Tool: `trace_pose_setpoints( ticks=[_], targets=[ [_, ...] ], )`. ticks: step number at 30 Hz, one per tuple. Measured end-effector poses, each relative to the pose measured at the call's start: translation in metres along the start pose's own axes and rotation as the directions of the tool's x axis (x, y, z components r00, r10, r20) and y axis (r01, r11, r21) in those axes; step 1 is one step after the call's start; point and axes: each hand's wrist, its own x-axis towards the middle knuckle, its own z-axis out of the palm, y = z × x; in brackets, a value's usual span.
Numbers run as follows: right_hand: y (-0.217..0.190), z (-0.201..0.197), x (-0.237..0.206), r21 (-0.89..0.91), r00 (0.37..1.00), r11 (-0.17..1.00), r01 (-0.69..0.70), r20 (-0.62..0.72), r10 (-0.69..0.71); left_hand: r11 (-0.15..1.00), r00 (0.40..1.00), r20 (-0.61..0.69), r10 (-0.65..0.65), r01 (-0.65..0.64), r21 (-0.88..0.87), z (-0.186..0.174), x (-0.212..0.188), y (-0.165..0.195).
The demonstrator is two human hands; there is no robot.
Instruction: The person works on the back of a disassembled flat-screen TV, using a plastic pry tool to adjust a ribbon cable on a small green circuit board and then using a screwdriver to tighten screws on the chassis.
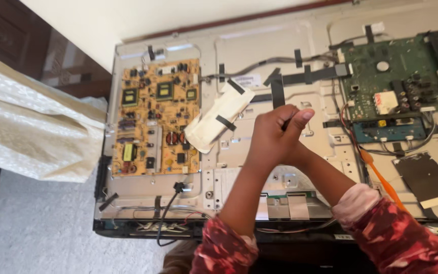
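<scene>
Both my hands meet over the middle of an opened flat-screen television's metal back panel. My left hand reaches up from the bottom centre, its back toward me, and covers most of my right hand, which comes in from the lower right. Their fingers are closed together on the lower end of a black tape strip that runs upright on the panel just above them. A white padded strip with black tape bands lies tilted just left of my hands.
A yellow power board sits at the panel's left and a green main board at the upper right. An orange tool and a black sheet lie at the right. White ribbon cables run below. Cream cloth hangs left.
</scene>
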Motion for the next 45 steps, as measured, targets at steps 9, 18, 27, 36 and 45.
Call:
trace_pose_setpoints(
  ticks=[9,18,27,36,45],
  targets=[
    [0.007,0.045,-0.019,0.029,0.875,0.998,0.047,-0.483,-0.028,0.963,0.822,0.53,0.211,-0.08,-0.259,-0.028,0.017,-0.016],
    [-0.003,0.049,0.004,-0.184,0.605,0.979,0.085,-0.771,-0.197,0.986,0.775,0.614,0.149,-0.066,-0.156,-0.017,0.048,-0.018],
    [-0.091,0.001,-0.004,-0.149,0.867,0.987,-0.056,-0.497,-0.026,0.997,0.969,-0.236,0.076,-0.069,0.039,-0.059,-0.07,-0.047],
    [-0.197,-0.034,-0.123,-0.405,0.603,0.86,0.309,-0.616,-0.507,0.883,0.944,-0.299,-0.142,0.257,0.392,-0.095,-0.209,-0.068],
    [-0.136,0.003,-0.162,0.008,0.773,0.984,-0.179,-0.618,0.145,0.76,0.988,-0.058,0.142,-0.072,0.646,-0.072,-0.174,-0.101]
  ],
)
